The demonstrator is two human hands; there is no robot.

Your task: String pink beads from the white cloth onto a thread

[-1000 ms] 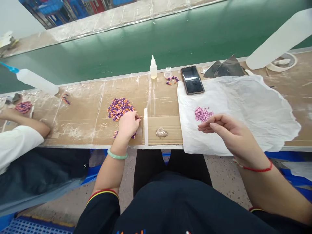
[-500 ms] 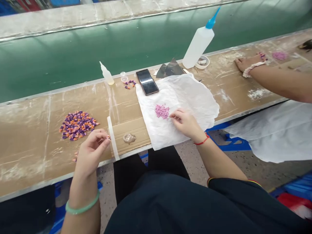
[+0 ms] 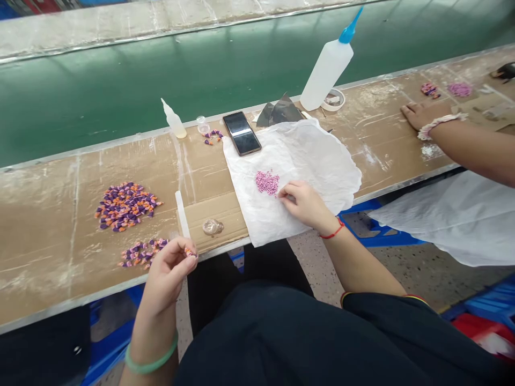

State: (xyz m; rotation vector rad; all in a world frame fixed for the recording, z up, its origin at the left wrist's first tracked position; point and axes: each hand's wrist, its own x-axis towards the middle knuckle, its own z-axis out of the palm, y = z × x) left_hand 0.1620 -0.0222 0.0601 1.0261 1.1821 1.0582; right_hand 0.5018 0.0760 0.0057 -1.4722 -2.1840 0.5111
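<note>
My left hand (image 3: 168, 272) pinches a small purple-and-orange piece (image 3: 190, 252) between thumb and fingertips, just in front of the table's near edge. Behind it lies a small pile of purple, pink and orange pieces (image 3: 139, 254), partly hidden by the hand. A larger pile of purple-and-orange pieces (image 3: 127, 206) sits farther back. My right hand (image 3: 304, 202) rests over the white cloth (image 3: 300, 155), thumb and fingertips pinched together beside a patch of tiny pink beads (image 3: 267, 183). Whatever those fingertips hold is too small to make out.
A clear blob (image 3: 212, 227) and a white strip (image 3: 182, 214) lie on cardboard between my hands. Behind are a phone (image 3: 242, 133), a small bottle (image 3: 174, 120), a large blue-tipped bottle (image 3: 328, 72) and a tape roll (image 3: 333, 100). A co-worker's hand (image 3: 428, 117) rests at right.
My left hand has moved right and toward me with the small piece, uncovering more of the near pile. My right hand stays by the beads. The co-worker's hand has shifted right, away from their pieces.
</note>
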